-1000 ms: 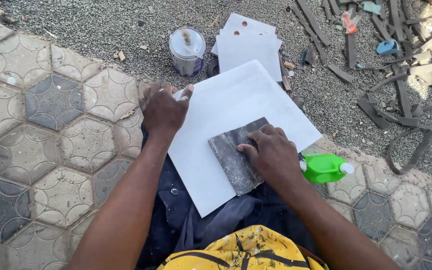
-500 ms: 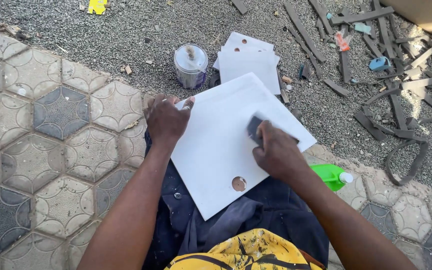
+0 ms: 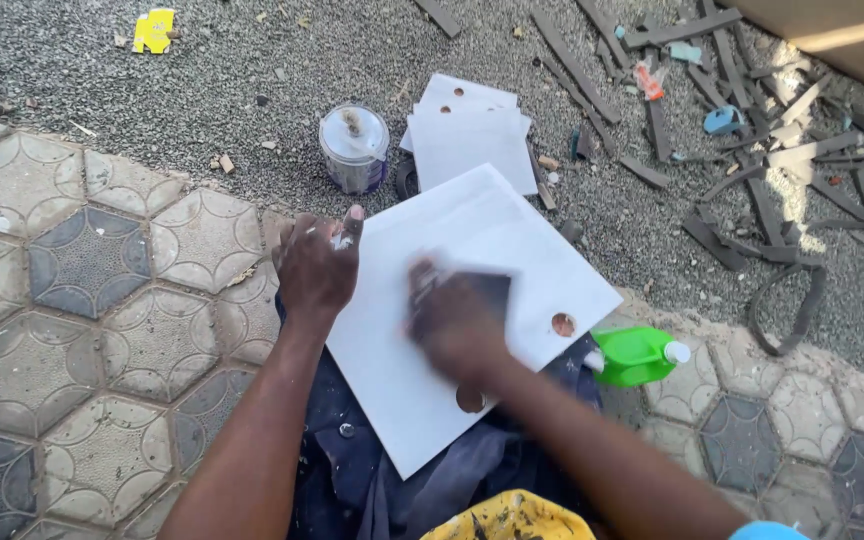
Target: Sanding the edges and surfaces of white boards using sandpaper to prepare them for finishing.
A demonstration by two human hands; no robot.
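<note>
- Right now I see the left hand clamped over the left edge of a white square board, fingers curled round the rim, thumb pointing up at the far corner.
- That board lies tilted across the person's lap, on dark blue cloth, one corner pointing away toward the gravel.
- Blurred with motion, the right hand presses flat on the middle of the board with a dark sheet under its fingers (looks like abrasive paper, though I cannot tell for sure); how tightly it grips I cannot make out.
- Two round holes show in the board: one near the right corner, one near the right forearm.
- A green plastic bottle with a white cap lies on its side on the paving just beside the board's right corner.
- Beyond the board, on the gravel, stands a small tin, and next to it a stack of more white boards.
- Dark strips and offcuts lie scattered on the gravel at the upper right.
- Hexagonal paving stones cover the ground at the left.
</note>
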